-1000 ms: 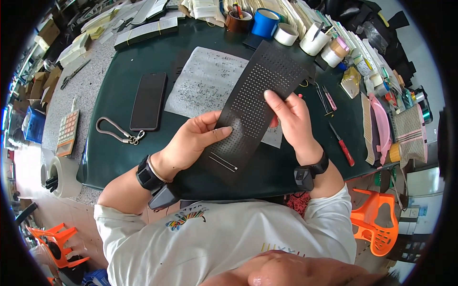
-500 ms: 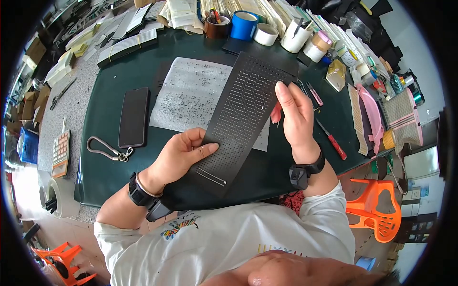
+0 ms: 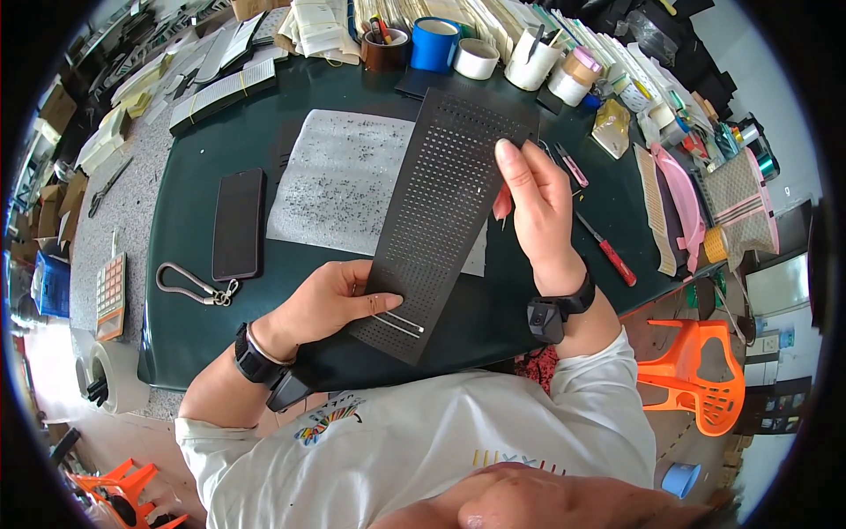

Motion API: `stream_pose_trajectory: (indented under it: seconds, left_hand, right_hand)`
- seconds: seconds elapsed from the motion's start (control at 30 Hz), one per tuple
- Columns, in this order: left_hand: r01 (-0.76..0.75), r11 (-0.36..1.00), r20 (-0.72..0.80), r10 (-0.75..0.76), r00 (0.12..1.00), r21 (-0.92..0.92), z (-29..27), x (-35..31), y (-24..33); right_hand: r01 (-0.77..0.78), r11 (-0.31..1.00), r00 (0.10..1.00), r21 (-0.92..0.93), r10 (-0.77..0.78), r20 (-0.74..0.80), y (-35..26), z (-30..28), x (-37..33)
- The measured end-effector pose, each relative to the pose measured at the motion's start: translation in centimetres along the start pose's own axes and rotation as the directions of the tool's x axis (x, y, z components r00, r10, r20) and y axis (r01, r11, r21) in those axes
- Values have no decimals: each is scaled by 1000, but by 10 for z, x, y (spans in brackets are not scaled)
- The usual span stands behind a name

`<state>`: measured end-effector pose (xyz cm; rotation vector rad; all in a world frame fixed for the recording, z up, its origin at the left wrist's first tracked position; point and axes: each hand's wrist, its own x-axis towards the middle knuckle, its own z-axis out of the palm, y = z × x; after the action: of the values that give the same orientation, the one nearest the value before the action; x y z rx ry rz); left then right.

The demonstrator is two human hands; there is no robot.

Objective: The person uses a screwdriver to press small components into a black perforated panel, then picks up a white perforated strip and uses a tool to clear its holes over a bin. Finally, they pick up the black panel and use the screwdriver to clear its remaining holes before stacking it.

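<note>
A long black sheet punched with rows of small holes is held tilted over the table, its upper end leaning right. Near its lower end runs a pair of pale thin lines. My left hand pinches the lower left edge, thumb on top beside those lines. Closed on the upper right edge is my right hand, thumb on the face and the other fingers behind. A reddish bit with a thin tip shows below that thumb; I cannot tell what it is. Under the sheet lies a white paper scattered with dark specks.
A black phone and a grey wrist strap lie at left, a calculator beyond them. To the right are a red-handled screwdriver and a pink cutter. Tape rolls, including a blue one, line the back.
The sheet has turned a little more upright. My left thumb now sits closer to the pale lines near the lower end. My right hand keeps its hold, and the whole view has shifted slightly.
</note>
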<state>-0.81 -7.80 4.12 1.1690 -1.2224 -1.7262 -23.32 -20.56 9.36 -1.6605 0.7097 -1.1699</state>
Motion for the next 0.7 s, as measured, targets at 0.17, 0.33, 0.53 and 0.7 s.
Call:
stream_pose_trajectory:
  seconds: [0.17,0.33,0.53,0.7]
  left_hand:
    - [7,999,-113,-1,994,53,-5,-1,12]
    - [-132,987,-176,115,978,-87,-13,2,10]
    - [-238,951,-206,197,959,-197,-10,-1,8]
    - [-267,907,-109,245,963,-327,-8,-2,8]
  right_hand:
    - [-93,957,980,-274,137,146,12,-4,1]
    - [-84,996,951,20,86,-296,5,-27,19]
    - [130,984,937,118,-83,-340,5,-22,17]
    - [115,987,934,116,-68,-350,6,-19,16]
